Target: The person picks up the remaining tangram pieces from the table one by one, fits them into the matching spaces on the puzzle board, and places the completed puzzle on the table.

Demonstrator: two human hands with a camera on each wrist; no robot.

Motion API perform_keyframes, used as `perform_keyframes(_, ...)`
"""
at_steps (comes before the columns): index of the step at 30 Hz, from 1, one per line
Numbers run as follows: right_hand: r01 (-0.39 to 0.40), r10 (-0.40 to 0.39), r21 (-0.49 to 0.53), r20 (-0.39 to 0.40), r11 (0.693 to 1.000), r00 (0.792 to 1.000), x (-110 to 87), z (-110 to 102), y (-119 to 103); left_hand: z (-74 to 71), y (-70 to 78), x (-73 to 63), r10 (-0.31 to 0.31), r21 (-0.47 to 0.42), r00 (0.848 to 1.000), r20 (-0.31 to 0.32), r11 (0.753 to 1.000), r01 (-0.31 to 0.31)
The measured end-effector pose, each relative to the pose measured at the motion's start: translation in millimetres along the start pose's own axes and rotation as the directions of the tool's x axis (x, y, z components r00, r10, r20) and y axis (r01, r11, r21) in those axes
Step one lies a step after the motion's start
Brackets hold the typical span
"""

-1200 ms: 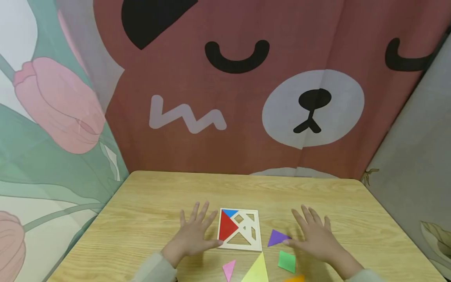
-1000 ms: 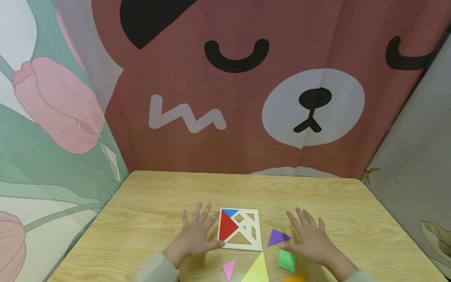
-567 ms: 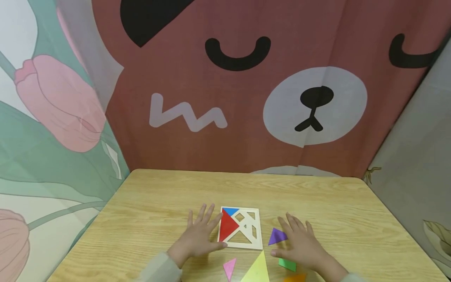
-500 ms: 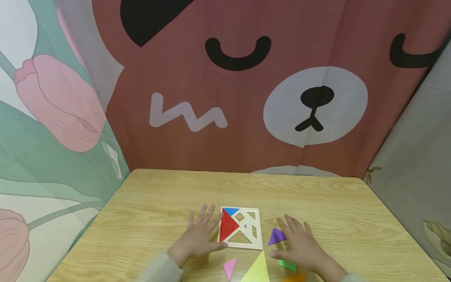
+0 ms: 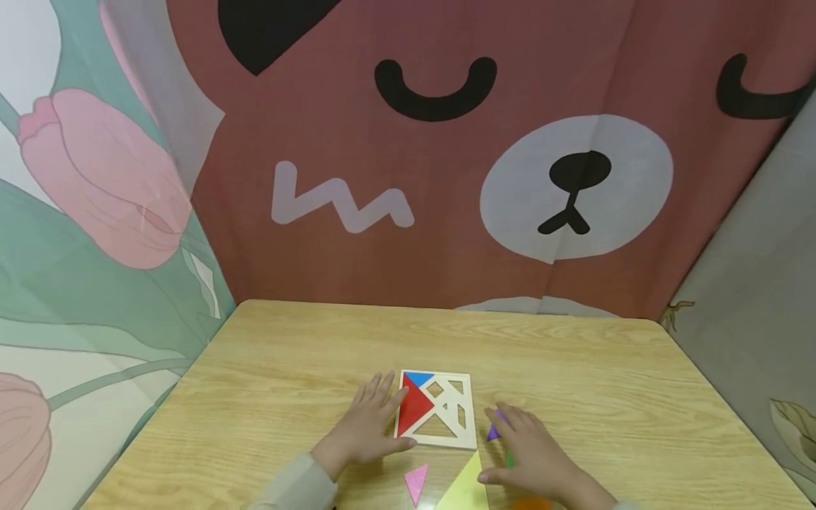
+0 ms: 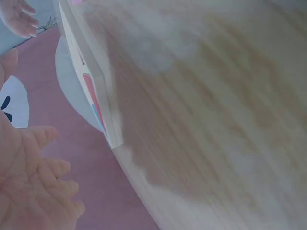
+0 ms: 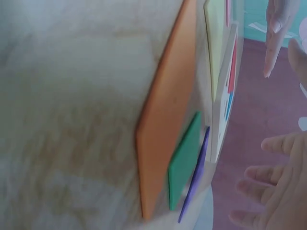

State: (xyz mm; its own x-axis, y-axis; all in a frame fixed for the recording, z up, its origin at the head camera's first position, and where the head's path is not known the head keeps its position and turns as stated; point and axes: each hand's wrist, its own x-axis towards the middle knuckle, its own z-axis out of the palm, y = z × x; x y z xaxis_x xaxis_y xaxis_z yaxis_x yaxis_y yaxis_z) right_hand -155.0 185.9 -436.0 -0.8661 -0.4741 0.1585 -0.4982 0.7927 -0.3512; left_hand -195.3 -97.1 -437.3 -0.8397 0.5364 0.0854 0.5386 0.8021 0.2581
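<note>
A pale square tangram tray (image 5: 440,441) lies on the table, a red triangle (image 5: 414,407) and a blue triangle (image 5: 418,378) in its left side. My left hand (image 5: 365,431) hovers with spread fingers at the tray's left edge, holding nothing. Over the loose pieces right of the tray is my right hand (image 5: 532,452), fingers extended and slightly bent, nothing in its grasp. It partly covers a purple triangle (image 5: 493,433) and a green square (image 5: 509,460) in the head view. The right wrist view shows that hand (image 7: 283,187) raised above the pieces.
Nearer the person lie a yellow triangle (image 5: 464,489), a pink triangle (image 5: 416,483) and an orange piece (image 7: 168,110). Several other tray cut-outs hold no piece. Behind the wooden table (image 5: 306,347) hangs a bear-print curtain (image 5: 357,269).
My right hand has moved left and nearer, now covering more of the purple and green pieces. My left hand has shifted slightly right toward the tray. The pieces stay put.
</note>
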Motion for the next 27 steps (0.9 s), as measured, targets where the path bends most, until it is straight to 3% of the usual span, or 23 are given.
perform_keyframes(6, 0.063, -0.065, 0.049, 0.035, 0.997, 0.997, 2.2, 6, -2, 3.3, -2.6, 3.6, 0.011, -0.004, 1.0, 0.013, 1.0, -0.011)
perform_keyframes(11, 0.144, -0.145, 0.022, 0.026, 0.989, 0.989, 5.2, 11, -4, 5.8, -2.9, 5.3, 0.004, -0.022, 0.999, 0.041, 1.0, -0.003)
perform_keyframes(21, 0.254, -0.252, -0.019, 0.059, 0.967, 0.966, 11.5, 17, -10, 9.6, -3.8, 11.3, 0.008, -0.022, 0.996, 0.087, 1.0, -0.006)
perform_keyframes(27, 0.333, -0.33, -0.034, 0.077, 0.942, 0.941, 17.0, 20, -14, 13.9, -6.2, 17.0, 0.033, -0.009, 0.991, 0.132, 0.999, -0.032)
